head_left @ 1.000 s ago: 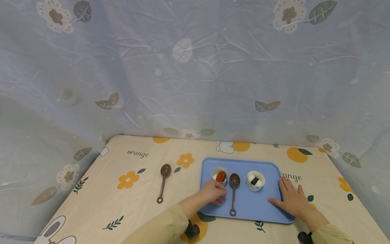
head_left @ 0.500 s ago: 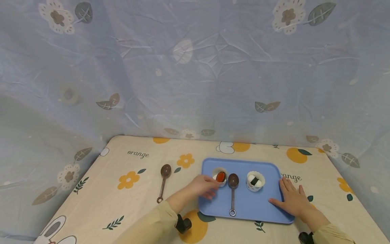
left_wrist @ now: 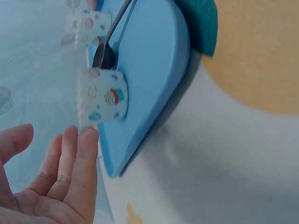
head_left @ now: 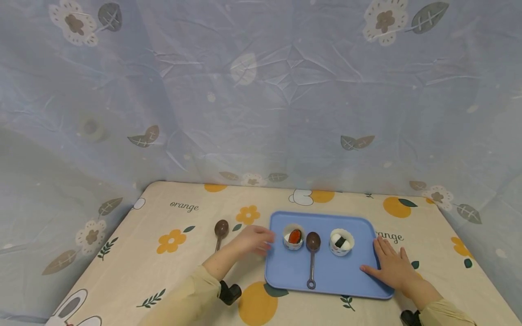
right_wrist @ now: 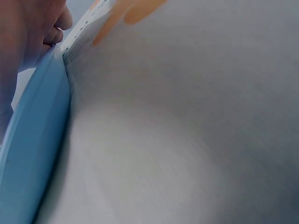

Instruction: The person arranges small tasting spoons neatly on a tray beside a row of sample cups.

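Observation:
My left hand [head_left: 252,240] hangs just left of the blue tray [head_left: 338,276], holding nothing; in the left wrist view its fingers [left_wrist: 84,168] are extended near a patterned paper cup [left_wrist: 105,95]. Inside that cup is an orange-red sushi piece [head_left: 295,236]. A brown spoon [head_left: 312,260] lies on the tray beside it. To its right stands a second paper cup [head_left: 341,250] with a white rice ball [head_left: 339,240] wrapped by a dark strip. Across the tray's right rim rests my right hand [head_left: 389,267], fingers spread; the right wrist view shows only part of it [right_wrist: 35,28].
Another brown spoon [head_left: 221,231] lies on the tablecloth left of the tray, its handle partly hidden by my left arm. The cream tablecloth [head_left: 195,244] carries orange and flower prints. A pale blue curtain [head_left: 261,113] rises behind and beside the table.
My left hand has moved left, from over the tray near the sushi cup to outside its left edge. My right hand stays on the right rim.

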The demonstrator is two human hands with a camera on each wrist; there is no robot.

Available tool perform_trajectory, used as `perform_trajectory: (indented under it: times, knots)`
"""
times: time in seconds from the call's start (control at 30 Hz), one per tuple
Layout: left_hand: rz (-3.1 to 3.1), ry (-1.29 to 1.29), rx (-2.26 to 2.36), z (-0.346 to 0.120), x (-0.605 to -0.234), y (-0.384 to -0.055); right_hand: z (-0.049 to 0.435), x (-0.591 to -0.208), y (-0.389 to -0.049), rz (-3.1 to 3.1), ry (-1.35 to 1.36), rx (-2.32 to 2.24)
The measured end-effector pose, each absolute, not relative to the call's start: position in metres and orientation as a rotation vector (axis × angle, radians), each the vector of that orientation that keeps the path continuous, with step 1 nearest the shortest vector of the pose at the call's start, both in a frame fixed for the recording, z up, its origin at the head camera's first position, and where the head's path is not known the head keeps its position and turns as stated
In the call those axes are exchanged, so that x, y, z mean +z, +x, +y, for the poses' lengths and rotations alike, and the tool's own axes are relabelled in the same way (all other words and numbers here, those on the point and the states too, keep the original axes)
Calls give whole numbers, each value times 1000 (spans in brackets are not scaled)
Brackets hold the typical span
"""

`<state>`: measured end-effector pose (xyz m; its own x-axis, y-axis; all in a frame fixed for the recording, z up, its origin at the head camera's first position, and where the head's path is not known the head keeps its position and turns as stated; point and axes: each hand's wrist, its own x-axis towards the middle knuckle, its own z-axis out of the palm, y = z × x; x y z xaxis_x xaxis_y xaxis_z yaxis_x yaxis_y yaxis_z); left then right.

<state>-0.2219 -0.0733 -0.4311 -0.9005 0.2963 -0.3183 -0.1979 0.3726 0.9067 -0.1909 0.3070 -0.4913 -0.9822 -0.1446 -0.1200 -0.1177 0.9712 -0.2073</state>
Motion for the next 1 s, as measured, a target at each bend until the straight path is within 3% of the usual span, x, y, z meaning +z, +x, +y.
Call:
perform_trajectory:
  times: [1.0]
  knots:
    - [2309,-98,1502,-148,-429,-229,306,-489,-190,2952,-176,-361]
